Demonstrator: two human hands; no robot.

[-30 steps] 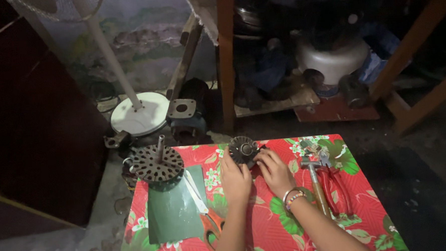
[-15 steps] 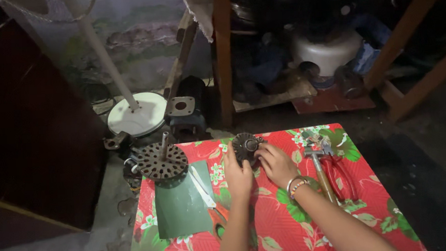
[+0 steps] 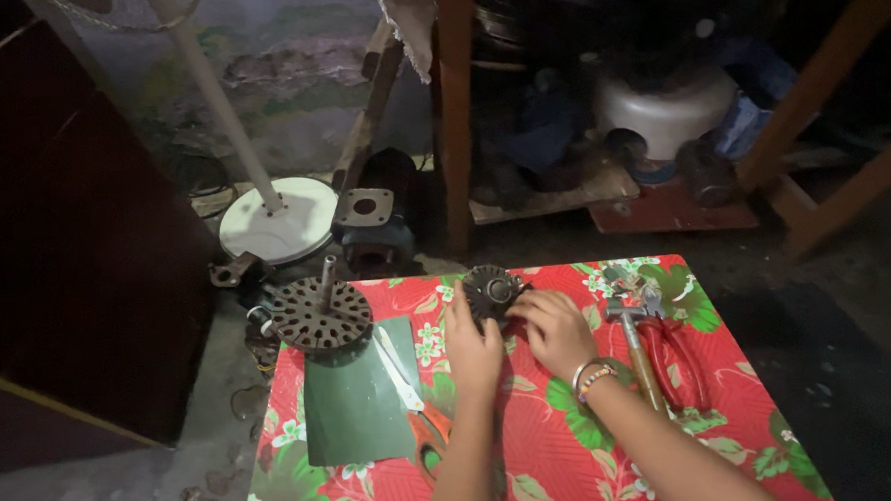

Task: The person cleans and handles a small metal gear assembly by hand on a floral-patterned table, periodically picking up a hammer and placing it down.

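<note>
Stator core (image 3: 489, 291) between both my hands at the far edge of the bench (image 3: 751, 367).
I see my left hand (image 3: 473, 347) and right hand (image 3: 556, 328) each curled onto the small dark round core, fingers gripping its near rim. Left of my left hand lie orange-handled scissors (image 3: 412, 392) on a green sheet (image 3: 352, 410), with a perforated rotor (image 3: 320, 314) beyond it. Right of my right hand lie a hammer (image 3: 635, 337) and red-handled pliers (image 3: 678, 356).

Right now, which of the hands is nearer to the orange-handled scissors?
Left. The left hand rests on the cloth just right of the scissors, fingers at the round motor part. The right hand lies farther right, towards the hammer.
</note>
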